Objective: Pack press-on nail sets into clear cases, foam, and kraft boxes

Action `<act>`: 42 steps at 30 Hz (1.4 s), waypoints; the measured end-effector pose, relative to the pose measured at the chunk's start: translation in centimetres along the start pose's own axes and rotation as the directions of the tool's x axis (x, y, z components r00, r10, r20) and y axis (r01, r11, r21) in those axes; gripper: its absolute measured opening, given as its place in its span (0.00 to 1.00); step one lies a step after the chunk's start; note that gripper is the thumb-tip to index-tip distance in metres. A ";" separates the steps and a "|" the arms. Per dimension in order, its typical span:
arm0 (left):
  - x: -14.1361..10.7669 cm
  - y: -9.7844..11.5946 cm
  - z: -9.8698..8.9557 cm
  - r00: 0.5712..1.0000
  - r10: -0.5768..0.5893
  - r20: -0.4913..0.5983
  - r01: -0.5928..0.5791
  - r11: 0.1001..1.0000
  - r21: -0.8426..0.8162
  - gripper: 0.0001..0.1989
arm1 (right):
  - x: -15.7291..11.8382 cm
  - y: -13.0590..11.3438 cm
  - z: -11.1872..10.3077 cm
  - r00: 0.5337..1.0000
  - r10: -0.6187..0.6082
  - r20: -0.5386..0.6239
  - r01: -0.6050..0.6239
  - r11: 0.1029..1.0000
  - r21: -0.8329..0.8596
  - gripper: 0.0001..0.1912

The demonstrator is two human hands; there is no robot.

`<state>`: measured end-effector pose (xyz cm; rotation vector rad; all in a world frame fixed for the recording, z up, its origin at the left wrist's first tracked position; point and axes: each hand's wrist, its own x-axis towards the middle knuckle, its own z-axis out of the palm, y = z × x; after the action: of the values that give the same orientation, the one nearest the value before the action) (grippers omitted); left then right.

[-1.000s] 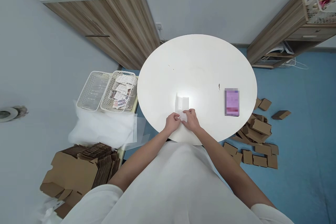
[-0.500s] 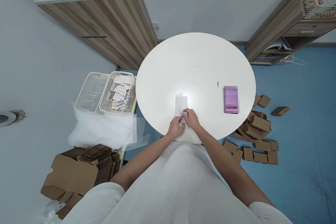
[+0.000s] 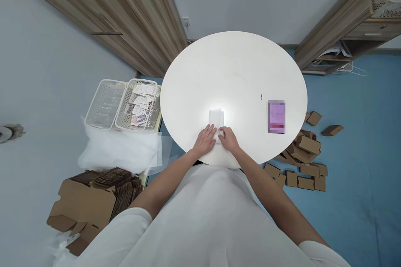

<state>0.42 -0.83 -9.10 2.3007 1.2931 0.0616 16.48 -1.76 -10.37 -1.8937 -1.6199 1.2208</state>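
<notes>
A small folded sheet (image 3: 215, 117), white and slightly see-through, lies on the near part of the white oval table (image 3: 233, 62). My left hand (image 3: 205, 138) rests flat on its left side with the fingers stretched out. At its right edge my right hand (image 3: 228, 137) has thumb and fingers curled together on the sheet. Whether anything lies inside the folds cannot be made out. Off to the right on the table is a purple rectangular packet (image 3: 276, 117), its face blurred.
Left of the table are two white plastic baskets (image 3: 121, 110), one holding printed cards, beside white translucent sheets (image 3: 122, 150) and stacked flat cardboard (image 3: 84, 200). Small brown boxes (image 3: 308, 144) lie on the blue floor at right. Wooden cabinets (image 3: 140, 12) stand behind.
My left hand has gone from curled fingers at the sheet's lower edge to lying flat on its left side. My right hand stays at the right edge. The view has shifted slightly.
</notes>
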 end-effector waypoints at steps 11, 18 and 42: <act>1.0 -0.9 0.0 0.998 0.065 0.013 -0.064 0.997 -0.045 0.26 | -0.9 0.7 -1.9 0.895 -0.394 0.211 0.443 0.845 -0.299 0.41; 1.2 -0.3 -1.2 0.997 -0.056 0.046 0.067 0.952 -0.300 0.26 | -0.5 0.5 -2.4 0.856 -0.414 0.309 0.504 0.799 -0.328 0.31; 1.6 0.1 0.7 0.838 -0.546 0.027 0.458 0.674 -0.580 0.06 | 1.8 -1.1 -3.4 0.975 0.214 0.062 -0.188 0.941 -0.282 0.24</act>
<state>1.58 0.17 -9.98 1.3965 1.6754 0.3846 18.40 1.05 -8.32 -2.2525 -1.7564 1.2302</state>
